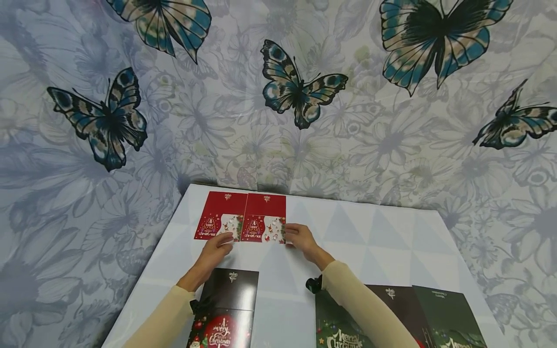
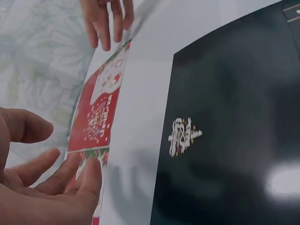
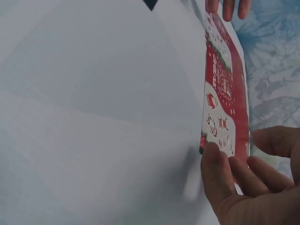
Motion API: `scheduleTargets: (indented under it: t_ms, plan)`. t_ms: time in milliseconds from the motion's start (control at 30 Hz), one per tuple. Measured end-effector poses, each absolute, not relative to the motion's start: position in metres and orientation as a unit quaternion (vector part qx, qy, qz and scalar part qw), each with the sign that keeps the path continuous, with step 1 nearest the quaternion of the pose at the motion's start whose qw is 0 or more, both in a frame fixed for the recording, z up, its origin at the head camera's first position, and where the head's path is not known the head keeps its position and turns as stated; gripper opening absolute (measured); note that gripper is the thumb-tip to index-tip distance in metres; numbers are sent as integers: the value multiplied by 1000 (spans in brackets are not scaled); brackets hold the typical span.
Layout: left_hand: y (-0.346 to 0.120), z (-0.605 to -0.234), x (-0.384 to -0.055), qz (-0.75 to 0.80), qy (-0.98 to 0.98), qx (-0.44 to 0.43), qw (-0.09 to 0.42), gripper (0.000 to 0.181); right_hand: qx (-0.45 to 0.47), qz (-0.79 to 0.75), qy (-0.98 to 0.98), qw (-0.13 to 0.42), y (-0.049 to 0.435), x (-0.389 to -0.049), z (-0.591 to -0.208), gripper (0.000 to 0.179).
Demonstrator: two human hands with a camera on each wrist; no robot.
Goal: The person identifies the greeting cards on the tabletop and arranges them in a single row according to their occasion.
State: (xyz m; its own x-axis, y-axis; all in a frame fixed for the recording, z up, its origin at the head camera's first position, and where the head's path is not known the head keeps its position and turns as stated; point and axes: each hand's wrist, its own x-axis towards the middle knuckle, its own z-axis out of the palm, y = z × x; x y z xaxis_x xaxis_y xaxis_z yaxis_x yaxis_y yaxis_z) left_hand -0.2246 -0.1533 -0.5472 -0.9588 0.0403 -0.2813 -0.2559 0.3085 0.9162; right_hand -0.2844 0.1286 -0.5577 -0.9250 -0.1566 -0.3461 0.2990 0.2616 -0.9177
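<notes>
At 11 o'clock on the table (image 1: pixel 370 251), left hand (image 1: pixel 212 252) and right hand (image 1: pixel 304 240) frame red cards (image 1: pixel 266 205), fingers spread. From there: dark card (image 1: pixel 235 292) at 6; right sleeve (image 1: pixel 359 304) part-blocks green card (image 1: pixel 328 315) at 4.

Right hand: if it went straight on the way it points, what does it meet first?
The right hand would likely meet the right red card first, at its right edge; whether it already touches there is unclear.
</notes>
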Motion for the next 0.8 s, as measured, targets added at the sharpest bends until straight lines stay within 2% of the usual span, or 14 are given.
scheduleTargets:
  t_ms: [367, 800]
  plan:
    - [-180, -542, -195, 560, 818, -57, 117, 40, -11, -608, 758, 236, 130, -252, -551, 46]
    - [-214, -552, -162, 540, 827, -77, 137, 37, -50, -627, 731, 264, 129, -216, -554, 41]
